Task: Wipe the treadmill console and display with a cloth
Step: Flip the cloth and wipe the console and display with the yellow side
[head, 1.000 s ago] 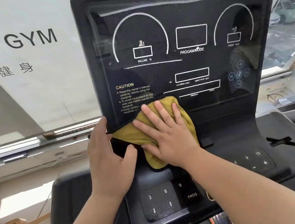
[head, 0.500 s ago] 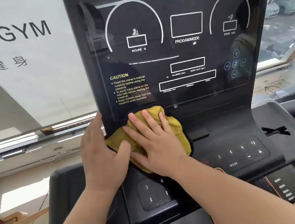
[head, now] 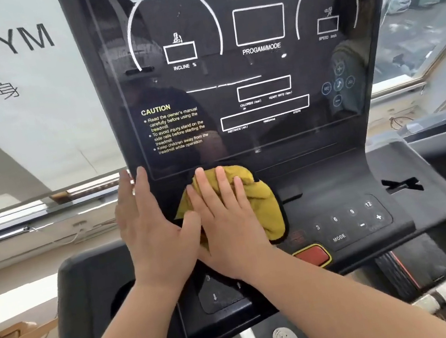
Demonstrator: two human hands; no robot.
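The mustard-yellow terry cloth [head: 254, 202] lies bunched on the black plastic treadmill console [head: 335, 179], just below the lower edge of the glossy black display panel [head: 258, 68] and left of the console's middle. The right hand [head: 228, 227] lies flat on top of the cloth with its fingers spread and straight, pressing it down rather than closing around it; the cloth's right side bulges out past the hand toward the small raised black tab [head: 291, 194]. The left hand [head: 150, 234] is open too, holding nothing, its fingertips reaching the lower left corner of the display frame and its thumb touching the right hand beside the cloth. To the right of the cloth the console surface is uncovered as far as the grey number keypad marked 3, 6, 9, 12 and MODE [head: 351, 221], with the red oval stop button [head: 311, 255] just in front of the cloth's lower corner. A second keypad [head: 219, 296] is mostly covered by the right wrist. The whole face of the display above the hands is unobstructed. At the console's left end a round recessed cup holder [head: 123, 300] shows only its dark rim; what it holds cannot be told. A cross-shaped slot [head: 401, 184] sits at the console's right side, well apart from the cloth.
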